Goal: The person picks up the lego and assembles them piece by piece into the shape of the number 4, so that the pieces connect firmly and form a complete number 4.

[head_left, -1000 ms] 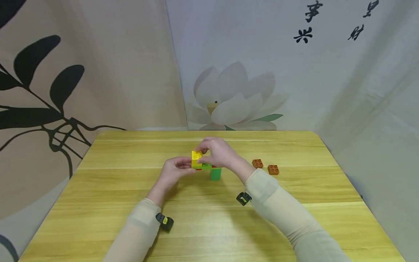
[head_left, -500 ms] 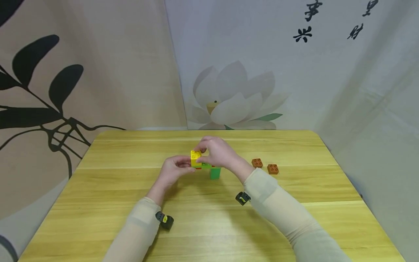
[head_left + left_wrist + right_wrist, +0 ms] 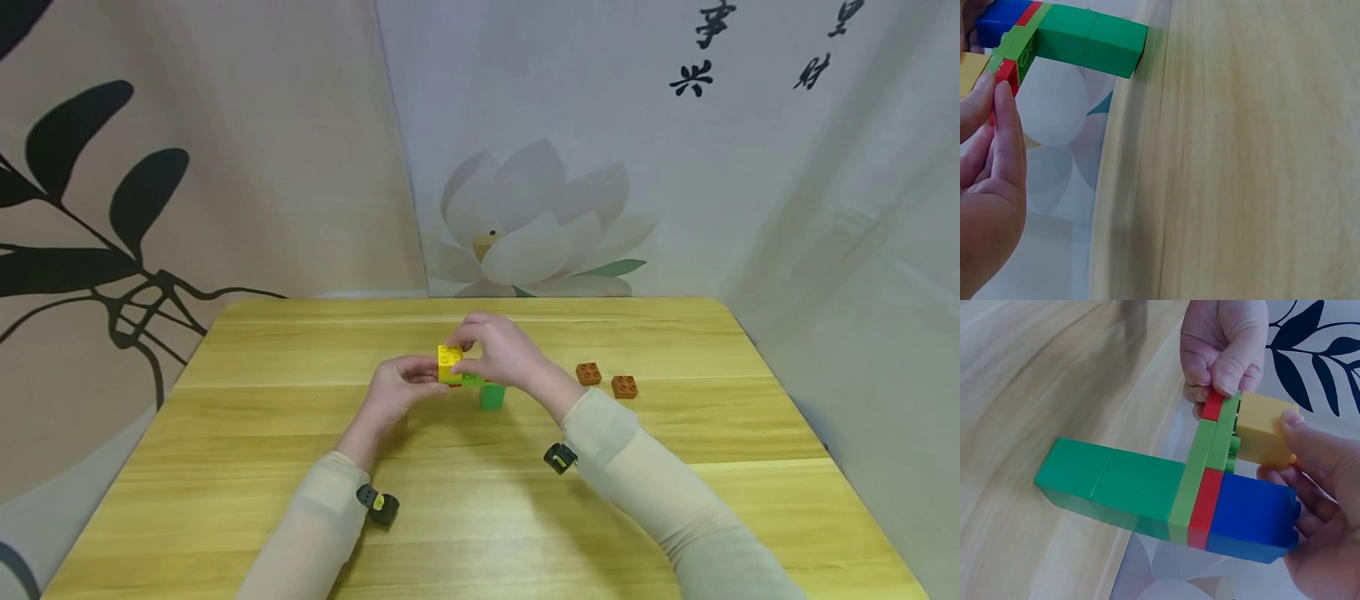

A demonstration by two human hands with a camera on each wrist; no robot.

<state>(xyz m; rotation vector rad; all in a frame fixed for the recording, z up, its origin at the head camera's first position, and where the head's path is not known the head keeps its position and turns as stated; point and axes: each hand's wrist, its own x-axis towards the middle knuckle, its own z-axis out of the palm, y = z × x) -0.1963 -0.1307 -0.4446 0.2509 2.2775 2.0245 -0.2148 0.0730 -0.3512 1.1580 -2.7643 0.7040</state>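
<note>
A toy brick build stands on the table, its column of two dark green bricks (image 3: 1110, 481) at the bottom. Light green plates (image 3: 1210, 440) and red plates (image 3: 1205, 506) lie across the column and stick out to the left. A blue brick (image 3: 1250, 515) sits on top, above the column. My left hand (image 3: 401, 392) pinches the overhanging plate end between thumb and fingers. With thumb and fingers, my right hand (image 3: 502, 354) grips a yellow brick (image 3: 448, 364) on the light green plate. Plate studs show beside the yellow brick in the right wrist view. My right hand hides the blue brick from the head view.
Two brown bricks, one nearer (image 3: 624, 387) and one farther (image 3: 588, 373), lie on the wooden table (image 3: 465, 517) to the right of the build. Behind the table's far edge hangs a printed cloth (image 3: 300, 150).
</note>
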